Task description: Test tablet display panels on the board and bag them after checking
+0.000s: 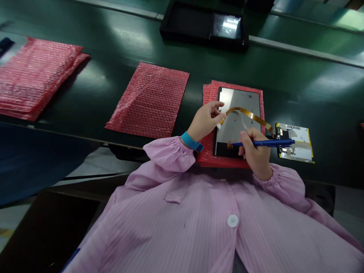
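Note:
My left hand (204,121) pinches the white-tipped end of an amber flexible ribbon cable (247,115), which arches over a grey-backed display panel (237,127). My right hand (256,151) grips a blue pen (263,143), its tip over a small orange tab (229,145) at the panel's lower edge. The panel lies on a stack of red bubble-wrap bags (209,94). The cable's far end reaches a small yellow-edged panel with foil patches (294,142), right of my right hand. A blue wrist strap (191,141) circles my left wrist.
A loose red bubble bag (149,100) and a taller stack of them (34,76) lie left on the dark green workbench (318,94). A black tray (203,26) stands at the far side. My pink striped smock (182,223) fills the foreground.

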`<state>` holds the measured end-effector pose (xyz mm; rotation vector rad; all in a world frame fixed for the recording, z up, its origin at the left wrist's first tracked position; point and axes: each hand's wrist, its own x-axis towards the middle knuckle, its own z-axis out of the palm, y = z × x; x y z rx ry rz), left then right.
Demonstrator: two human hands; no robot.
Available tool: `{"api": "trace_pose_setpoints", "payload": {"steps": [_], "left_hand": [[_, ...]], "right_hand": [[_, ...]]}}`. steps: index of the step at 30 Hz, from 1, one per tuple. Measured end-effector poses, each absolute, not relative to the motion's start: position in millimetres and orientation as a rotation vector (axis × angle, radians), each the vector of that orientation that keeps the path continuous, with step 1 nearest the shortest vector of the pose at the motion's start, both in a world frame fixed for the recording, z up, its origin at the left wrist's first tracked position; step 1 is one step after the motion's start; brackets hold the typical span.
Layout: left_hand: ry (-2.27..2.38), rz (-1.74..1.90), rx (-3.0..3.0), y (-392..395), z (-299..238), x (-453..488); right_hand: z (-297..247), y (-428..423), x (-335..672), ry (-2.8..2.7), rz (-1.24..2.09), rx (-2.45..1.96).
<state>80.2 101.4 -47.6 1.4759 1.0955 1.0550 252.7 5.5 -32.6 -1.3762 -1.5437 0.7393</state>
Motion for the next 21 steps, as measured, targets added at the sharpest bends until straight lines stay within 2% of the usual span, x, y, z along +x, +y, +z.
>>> {"api": "trace_pose_setpoints", "payload": {"steps": [6, 10, 13, 18, 21], "left_hand": [[1.118, 1.071, 1.476, 104.0, -46.9, 79.6], [1.206, 1.234, 1.542, 102.7, -45.9, 75.5], [1.27, 1.419, 1.549, 97.5, -44.2, 59.6], [1.492, 1.543, 1.588, 103.1, -40.3, -13.4], [1.861, 1.417, 1.68, 116.8, -38.9, -71.7]], "right_hand": [[-28.2, 12.3, 260.9, -1.329, 0.767, -1.301], [-26.1, 58.5, 311.6, -1.485, 0.345, -1.333], [-35.4, 99.7, 364.3, -1.747, 0.062, -1.553], [-57.8, 121.2, 404.5, -2.033, 0.19, -1.789], [-55.8, 104.1, 391.2, -2.058, 0.193, -1.697]]}}
